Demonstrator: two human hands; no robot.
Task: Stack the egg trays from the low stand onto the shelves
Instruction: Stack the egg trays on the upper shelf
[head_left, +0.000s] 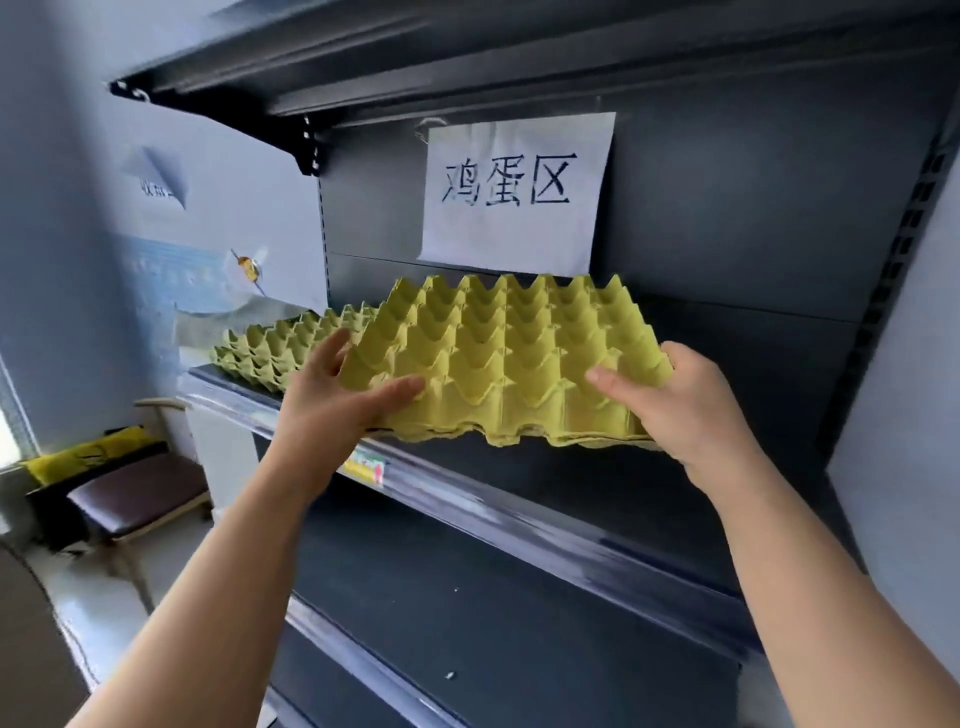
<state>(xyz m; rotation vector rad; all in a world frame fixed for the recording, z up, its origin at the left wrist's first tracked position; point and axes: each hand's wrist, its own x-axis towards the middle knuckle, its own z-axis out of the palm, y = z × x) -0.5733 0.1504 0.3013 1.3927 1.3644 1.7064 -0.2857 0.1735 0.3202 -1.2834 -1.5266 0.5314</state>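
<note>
Tray (498, 358): yellow-green, empty, held tilted over the front edge of the middle shelf (519, 525); far edge raised toward the back panel (727, 208), near edge low at the shelf lip. Contact between tray underside and shelf: cannot tell.

Left hand (332, 400): gripping the tray's near-left corner, thumb laid across the top cups, fingers spread and extended along the left edge.

Right hand (680, 405): gripping the tray's near-right corner, thumb on top, fingers curled round the right edge and under.

Second tray (275, 353): same colour, lying flat at the left end of the same shelf, just beside the held tray and partly hidden behind the left hand. Single tray or stack: cannot tell.

Sign (514, 192): white sheet with black handwritten characters, fixed to the back panel directly above the held tray.

Lower shelf (467, 613): dark, below the middle shelf.

Stool (140, 493): dark padded seat, on the floor left of the shelving.
</note>
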